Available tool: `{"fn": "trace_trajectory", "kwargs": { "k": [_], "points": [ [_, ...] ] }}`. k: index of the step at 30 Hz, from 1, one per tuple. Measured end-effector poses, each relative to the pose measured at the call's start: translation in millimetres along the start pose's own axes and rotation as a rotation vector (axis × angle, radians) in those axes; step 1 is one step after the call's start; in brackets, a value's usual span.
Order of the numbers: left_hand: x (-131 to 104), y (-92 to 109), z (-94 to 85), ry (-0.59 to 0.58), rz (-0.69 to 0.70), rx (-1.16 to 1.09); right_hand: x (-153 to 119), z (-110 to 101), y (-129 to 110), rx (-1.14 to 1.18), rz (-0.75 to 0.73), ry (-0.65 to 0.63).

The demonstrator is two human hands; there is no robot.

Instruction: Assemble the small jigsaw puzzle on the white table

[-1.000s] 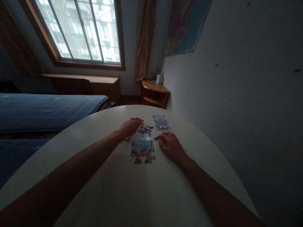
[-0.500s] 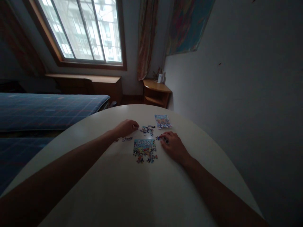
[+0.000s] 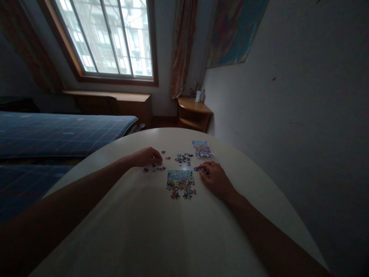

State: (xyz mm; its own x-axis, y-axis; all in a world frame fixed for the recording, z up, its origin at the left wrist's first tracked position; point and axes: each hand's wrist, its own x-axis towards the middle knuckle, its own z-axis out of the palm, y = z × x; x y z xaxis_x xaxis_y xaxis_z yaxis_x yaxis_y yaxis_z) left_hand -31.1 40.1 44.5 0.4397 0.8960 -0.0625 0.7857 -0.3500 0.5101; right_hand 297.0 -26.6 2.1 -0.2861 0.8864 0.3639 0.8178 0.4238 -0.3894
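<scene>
A partly joined jigsaw puzzle [image 3: 181,180] lies on the white round table [image 3: 138,231], its lower edge uneven. My left hand [image 3: 146,157] is left of it, fingers curled and pinched just above a small group of loose pieces [image 3: 158,168]; whatever is between the fingertips is hidden. My right hand [image 3: 215,176] rests to the right of the puzzle, its fingers bent but apart, over a few loose pieces [image 3: 196,169] that they partly cover. Between the hands, behind the puzzle, sits a pile of puzzle pieces [image 3: 183,159].
A printed picture sheet [image 3: 202,149] lies behind the pieces. Two stray pieces [image 3: 168,158] are beside my left fingertips. Beyond the table stand a plaid-covered bed [image 3: 66,132], a corner cabinet [image 3: 194,105] and a window; a pale wall [image 3: 288,127] runs along the right.
My left hand has drawn back leftward from beside the pile to the left group, uncovering stray pieces. My right hand stays in place. The whole view has shifted slightly.
</scene>
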Motion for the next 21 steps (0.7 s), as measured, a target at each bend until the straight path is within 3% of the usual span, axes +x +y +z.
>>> {"fn": "trace_trajectory", "kwargs": {
  "k": [5, 12, 21],
  "points": [
    [13, 8, 12.6, 0.123, -0.058, 0.082, 0, -1, -1, -0.009, 0.011, -0.007],
    [26, 20, 24.0, 0.174, -0.114, 0.150, 0, 1, 2, -0.001, 0.013, -0.006],
    [-4, 35, 36.5, 0.304, -0.059, 0.034, 1, -1, -2, 0.003, 0.022, -0.014]
  ]
}}
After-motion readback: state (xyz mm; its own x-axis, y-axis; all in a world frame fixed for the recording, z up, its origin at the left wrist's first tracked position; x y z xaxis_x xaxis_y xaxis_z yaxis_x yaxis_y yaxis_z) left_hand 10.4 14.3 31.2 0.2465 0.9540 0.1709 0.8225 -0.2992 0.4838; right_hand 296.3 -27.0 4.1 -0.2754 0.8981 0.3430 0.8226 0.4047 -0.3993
